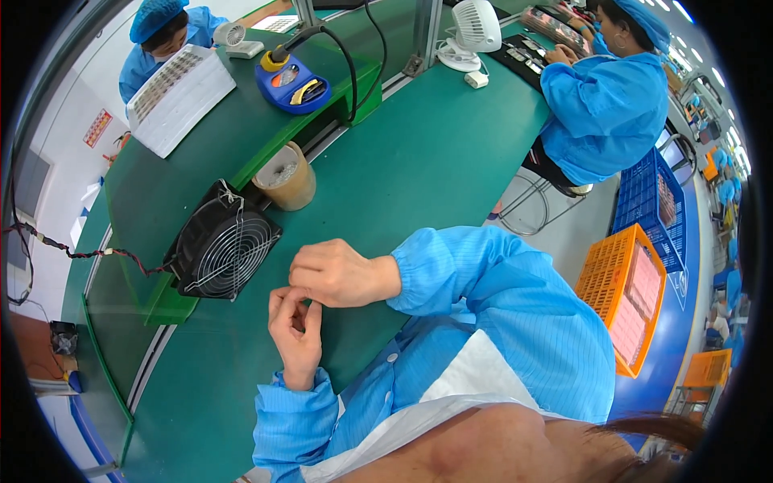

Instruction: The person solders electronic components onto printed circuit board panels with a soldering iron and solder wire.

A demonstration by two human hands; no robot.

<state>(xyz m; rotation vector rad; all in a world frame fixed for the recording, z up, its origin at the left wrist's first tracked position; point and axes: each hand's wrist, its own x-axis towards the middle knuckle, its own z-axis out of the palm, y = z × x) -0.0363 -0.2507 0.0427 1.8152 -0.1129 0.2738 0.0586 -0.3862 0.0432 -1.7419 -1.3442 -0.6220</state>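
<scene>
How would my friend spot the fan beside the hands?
On the green workbench, find the nearest person's right hand. Just left of it is the black fan, near the tan tub. Unlike the white fan farther away, it's squarish with silver wire rings.

The right hand [338,274] is palm down with bent fingers, its sleeved forearm [435,270] crossing from the right, elbow bent outward. The left hand [298,332] points up and away from the body, thumb and fingers curved toward each other. Both hands meet at the fingertips; their grip is hidden.
</scene>
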